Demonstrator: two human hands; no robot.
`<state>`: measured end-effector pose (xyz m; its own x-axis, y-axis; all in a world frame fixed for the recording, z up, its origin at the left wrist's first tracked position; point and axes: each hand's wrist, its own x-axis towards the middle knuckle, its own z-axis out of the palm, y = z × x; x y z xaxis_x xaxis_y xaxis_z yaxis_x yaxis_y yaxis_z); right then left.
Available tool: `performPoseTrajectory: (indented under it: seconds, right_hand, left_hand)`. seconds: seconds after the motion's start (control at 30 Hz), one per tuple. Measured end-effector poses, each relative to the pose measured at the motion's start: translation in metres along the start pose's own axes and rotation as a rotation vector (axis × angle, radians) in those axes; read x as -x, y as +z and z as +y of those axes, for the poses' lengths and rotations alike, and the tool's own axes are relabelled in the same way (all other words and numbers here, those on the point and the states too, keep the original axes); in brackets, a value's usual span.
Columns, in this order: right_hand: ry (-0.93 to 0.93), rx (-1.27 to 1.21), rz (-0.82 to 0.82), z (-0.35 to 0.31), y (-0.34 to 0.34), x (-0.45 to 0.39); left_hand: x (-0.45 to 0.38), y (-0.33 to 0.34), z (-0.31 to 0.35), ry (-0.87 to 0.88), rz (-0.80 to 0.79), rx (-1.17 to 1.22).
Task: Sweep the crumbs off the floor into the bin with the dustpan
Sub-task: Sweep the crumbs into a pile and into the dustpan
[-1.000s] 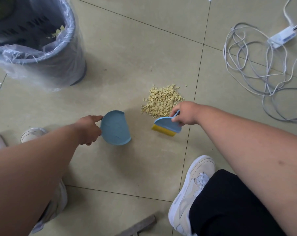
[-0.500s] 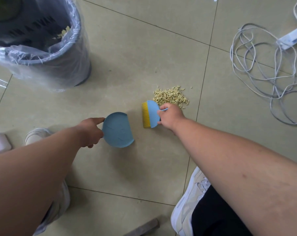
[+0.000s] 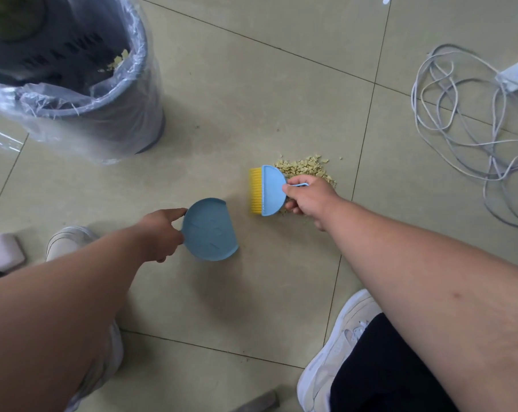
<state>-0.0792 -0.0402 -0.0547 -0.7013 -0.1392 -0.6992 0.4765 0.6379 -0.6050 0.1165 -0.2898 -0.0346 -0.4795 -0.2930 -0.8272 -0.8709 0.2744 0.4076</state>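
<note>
Crumbs [image 3: 307, 169] are sitting in a small yellowish heap on the tiled floor [image 3: 252, 93], right on the far side of our right hand [image 3: 309, 200], with a few showing under it too. Starting nearest to us, we're planting a white shoe [image 3: 338, 346] at the lower right, and another white shoe [image 3: 66, 240] is peeking out behind our left forearm. Moving out, our left hand [image 3: 159, 233] is gripping the blue dustpan [image 3: 208, 228] by its rounded edge, fingers curled round the rim, the pan's straight lip facing right toward the brush. Just past it, with bare tile between, our right hand is closing its grip round the thin handle of the blue brush [image 3: 271, 190], whose yellow bristles are pointing left toward the dustpan. The heap is lying just behind the brush's back. Farther off at the upper left, the bin [image 3: 103, 114] is standing lined with a clear plastic bag, and we're seeing a few yellowish bits already inside it. Over at the far right, a tangle of white cable [image 3: 466, 120] is sprawling across the floor.
</note>
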Motion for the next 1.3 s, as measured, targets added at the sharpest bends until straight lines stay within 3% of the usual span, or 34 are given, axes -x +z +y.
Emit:
performPoseTrajectory:
  seconds: [0.23, 0.37, 0.57, 0.67, 0.77, 0.9, 1.0, 1.13, 1.2, 1.3]
  right_hand:
    - [0.088, -0.234, 0.043, -0.016, 0.031, -0.022]
    - [0.217, -0.54, 0.12, -0.022, 0.015, -0.037]
    - [0.302, -0.492, 0.171, -0.011, -0.03, -0.045]
    - [0.344, -0.654, 0.13, -0.015, -0.047, -0.04]
    - [0.322, -0.905, 0.097, -0.019, -0.068, -0.047]
    - [0.212, -0.997, 0.259, -0.028, -0.106, -0.068]
    - [0.135, -0.833, 0.442, -0.036, -0.136, -0.077]
    - [0.079, -0.186, 0.634, -0.026, -0.164, -0.085]
    - [-0.016, 0.205, 0.631, -0.017, -0.169, -0.087]
    - [-0.226, 0.576, 0.495, -0.004, -0.159, -0.089]
  left_hand:
    - [-0.008, -0.004, 0.003, 0.016, 0.014, 0.018]
    - [-0.011, -0.004, 0.009, 0.026, 0.019, 0.011]
    - [-0.016, -0.002, 0.017, 0.022, 0.019, 0.05]
    - [-0.019, 0.001, 0.023, 0.024, 0.019, 0.08]
    - [-0.022, 0.002, 0.029, 0.026, 0.031, 0.079]
    - [-0.026, 0.002, 0.034, 0.027, 0.039, 0.059]
    - [-0.031, 0.004, 0.033, 0.026, 0.039, 0.057]
    - [-0.035, 0.006, 0.031, 0.023, 0.023, 0.058]
    - [-0.037, 0.007, 0.031, 0.027, 0.018, 0.056]
    - [-0.038, 0.01, 0.035, 0.031, 0.023, 0.056]
